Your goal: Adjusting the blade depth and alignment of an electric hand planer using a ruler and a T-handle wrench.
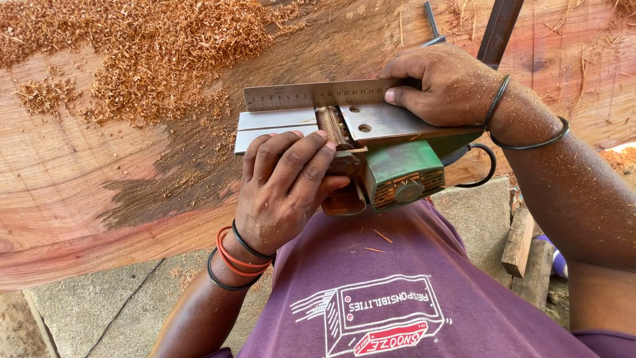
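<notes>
A green electric planer (397, 174) lies upside down against my body, its metal sole plate (278, 126) facing up. My left hand (285, 185) grips the planer's front end, fingers over the sole near the cutter drum (333, 126). My right hand (440, 83) presses a steel ruler (311, 95) on edge along the far side of the sole, thumb against the ruler. Black and red bands ring both wrists.
A big reddish wood slab (99, 166) fills the view ahead, strewn with wood shavings (146, 46). A dark metal bar (498, 26) leans at the top right. Concrete floor (99, 305) lies below, wood offcuts (520, 245) at right. The planer's black cord (487, 172) loops by my right wrist.
</notes>
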